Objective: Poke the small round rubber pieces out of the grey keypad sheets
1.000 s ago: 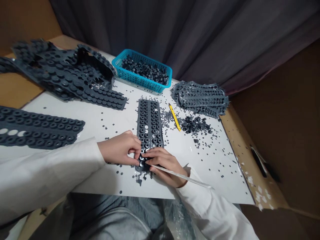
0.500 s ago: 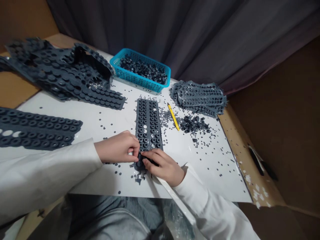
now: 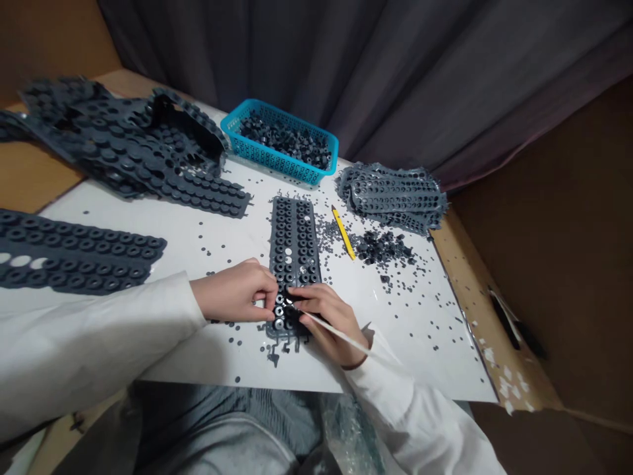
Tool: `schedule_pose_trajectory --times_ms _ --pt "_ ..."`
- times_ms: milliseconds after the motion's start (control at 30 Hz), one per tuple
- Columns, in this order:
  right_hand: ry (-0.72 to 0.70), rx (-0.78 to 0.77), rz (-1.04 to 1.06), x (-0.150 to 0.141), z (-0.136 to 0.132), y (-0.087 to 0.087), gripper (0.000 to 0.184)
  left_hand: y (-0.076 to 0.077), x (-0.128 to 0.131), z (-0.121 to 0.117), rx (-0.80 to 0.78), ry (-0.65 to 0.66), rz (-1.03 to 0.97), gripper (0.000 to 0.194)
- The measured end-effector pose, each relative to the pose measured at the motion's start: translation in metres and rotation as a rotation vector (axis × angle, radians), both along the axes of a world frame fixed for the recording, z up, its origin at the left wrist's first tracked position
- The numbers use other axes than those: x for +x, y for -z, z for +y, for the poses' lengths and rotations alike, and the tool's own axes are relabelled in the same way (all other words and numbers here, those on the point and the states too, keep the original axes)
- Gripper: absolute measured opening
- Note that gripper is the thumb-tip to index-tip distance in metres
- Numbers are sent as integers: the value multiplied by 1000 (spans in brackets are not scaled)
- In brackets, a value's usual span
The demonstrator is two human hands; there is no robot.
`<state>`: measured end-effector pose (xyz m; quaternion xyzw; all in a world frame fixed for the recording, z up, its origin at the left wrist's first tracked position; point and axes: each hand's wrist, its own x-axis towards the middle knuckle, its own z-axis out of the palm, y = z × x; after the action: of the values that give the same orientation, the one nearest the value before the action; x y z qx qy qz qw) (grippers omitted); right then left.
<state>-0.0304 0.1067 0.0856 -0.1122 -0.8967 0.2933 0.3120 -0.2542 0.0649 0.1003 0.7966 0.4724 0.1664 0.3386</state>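
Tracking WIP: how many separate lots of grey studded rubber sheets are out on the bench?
4: a single sheet under the left hand and right hand, a single sheet at near left, a heap at far left, a stack at far right. Others may be hidden.

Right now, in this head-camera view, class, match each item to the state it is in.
Items:
1. Blue plastic basket
2. Yellow pencil
3. Thin white rod
4. Stack of punched rubber sheets

States:
A. Piled near the far right corner of the white board
B. Held in the right hand
C. Full of small dark rubber pieces
D. Lying on the board, beside a loose heap of those pieces

Pairs: 1-C, 2-D, 3-B, 4-A
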Motion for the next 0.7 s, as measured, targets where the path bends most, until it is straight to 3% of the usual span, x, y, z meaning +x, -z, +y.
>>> schedule_pose_trajectory --times_ms 100,200,433,700 --pt "-124 -133 1 1 -1 -5 16 1 -1 -2 36 23 -10 5" --pt "-205 -139 -65 2 -3 -7 21 3 -1 -3 59 17 -4 9" --pt "-228 -108 -108 5 -3 -6 19 4 0 -4 45 4 13 14" --pt "-196 124 -177 5 -2 -1 14 3 2 -4 28 -23 29 16"
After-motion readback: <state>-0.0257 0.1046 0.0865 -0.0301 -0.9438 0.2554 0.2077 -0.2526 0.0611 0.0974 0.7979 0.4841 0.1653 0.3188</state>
